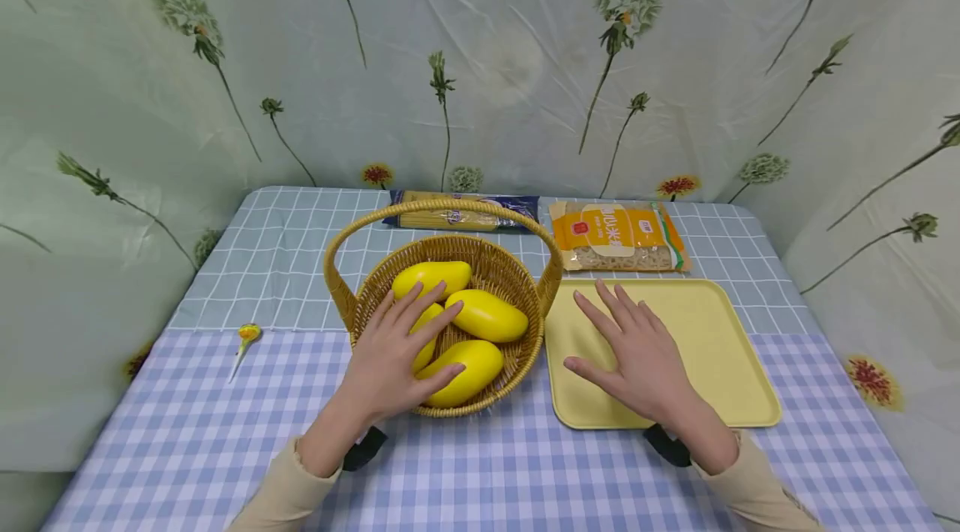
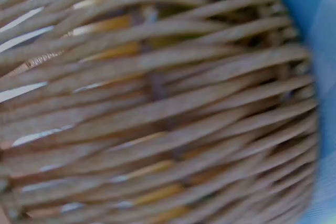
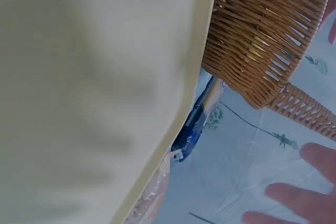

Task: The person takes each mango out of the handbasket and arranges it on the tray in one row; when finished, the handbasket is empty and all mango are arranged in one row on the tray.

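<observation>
A woven wicker basket (image 1: 525, 365) with an arched handle stands in the middle of the table and holds several yellow mangoes (image 1: 491, 317). Over its left front side is my left hand (image 1: 386, 365), fingers spread above the fruit and partly hiding one mango; whether it touches them I cannot tell. The left wrist view is filled by the basket's weave (image 2: 157, 103). My right hand (image 1: 645, 357) is held with spread fingers above a pale yellow tray (image 1: 720, 348), holding nothing. In the right wrist view its fingertips (image 3: 294, 198) show at the lower right.
Behind the basket lies a blue-ended pack of noodles (image 1: 450, 219). An orange bag of dry food (image 1: 618, 236) lies behind the tray. A wrapped lollipop (image 1: 247, 334) is at the left on the checked cloth (image 1: 300, 365). A flower-patterned curtain (image 1: 495, 82) rises behind the table.
</observation>
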A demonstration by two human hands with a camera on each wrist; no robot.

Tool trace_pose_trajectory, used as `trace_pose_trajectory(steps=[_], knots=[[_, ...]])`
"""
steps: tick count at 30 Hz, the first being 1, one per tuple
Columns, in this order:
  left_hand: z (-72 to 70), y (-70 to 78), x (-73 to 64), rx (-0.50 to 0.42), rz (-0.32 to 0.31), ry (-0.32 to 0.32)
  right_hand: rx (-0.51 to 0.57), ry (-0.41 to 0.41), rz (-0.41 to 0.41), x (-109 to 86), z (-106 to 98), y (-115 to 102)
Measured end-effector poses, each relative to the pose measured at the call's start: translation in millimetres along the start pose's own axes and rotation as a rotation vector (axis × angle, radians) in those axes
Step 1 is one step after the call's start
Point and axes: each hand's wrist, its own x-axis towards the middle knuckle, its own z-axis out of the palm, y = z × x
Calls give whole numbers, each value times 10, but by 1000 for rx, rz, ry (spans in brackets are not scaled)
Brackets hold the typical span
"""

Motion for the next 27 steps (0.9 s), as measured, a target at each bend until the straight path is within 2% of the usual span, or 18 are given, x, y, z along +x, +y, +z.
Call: trace_pose_trajectory(steps=[5,7,9,11,14,16,19,22,25,27], knots=[[-18,-44,-57,-152,129,466,107,232,-102,-2,65,-15],[-30,-61,-57,-186,151,638,174,302,-139,21,91,-42],[-37,-73,-49,-220,129,786,239,358,-172,53,112,-83],[-40,-80,-45,-235,70,908,301,397,-202,92,134,-132],[-37,-88,-53,-261,-58,1025,373,431,-229,150,155,-215],[-37,-95,-67,-327,-132,1057,426,432,-238,191,157,-273],[-35,-115,-89,-482,-231,1044,497,404,-238,251,153,-353],[-35,-159,-107,-619,-349,970,550,366,-240,311,154,-426],[47,-298,-165,-737,-477,865,582,346,-258,371,167,-489],[113,-405,-204,-815,-530,803,589,330,-271,415,168,-528]])
